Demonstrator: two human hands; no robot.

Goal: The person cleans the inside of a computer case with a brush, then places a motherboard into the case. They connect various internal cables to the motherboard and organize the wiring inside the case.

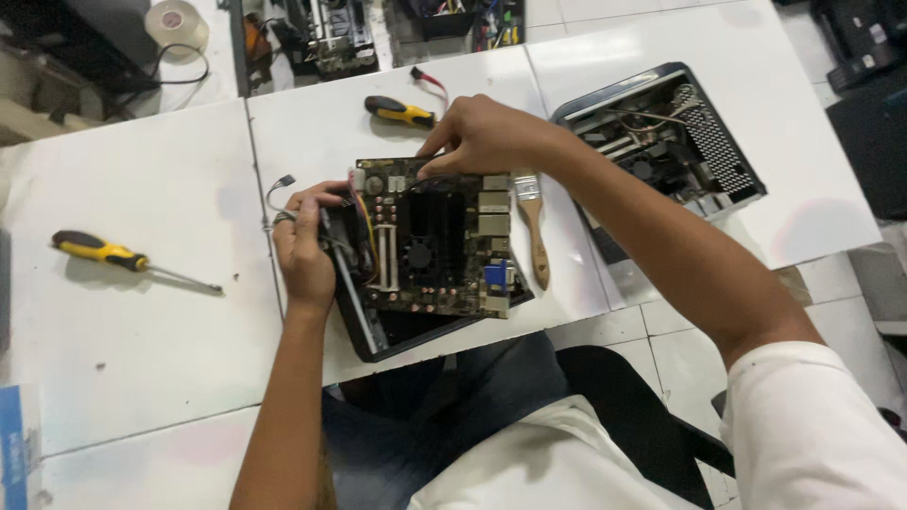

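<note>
A dark green motherboard [439, 241] with a black heatsink and fan lies over a black metal chassis tray [378, 340] at the table's near edge. My left hand [304, 247] grips the tray's left side beside a bundle of yellow and red wires [364, 222]. My right hand [480, 137] reaches in from the right and pinches the board's far edge with its fingertips. A wooden-handled paintbrush [535, 231] lies just right of the board.
Two yellow-and-black screwdrivers lie on the white table [142, 340], one at the left [113, 255] and one behind the board [400, 111]. An open small computer case [661, 142] sits at the right. A tape roll [176, 24] rests far left.
</note>
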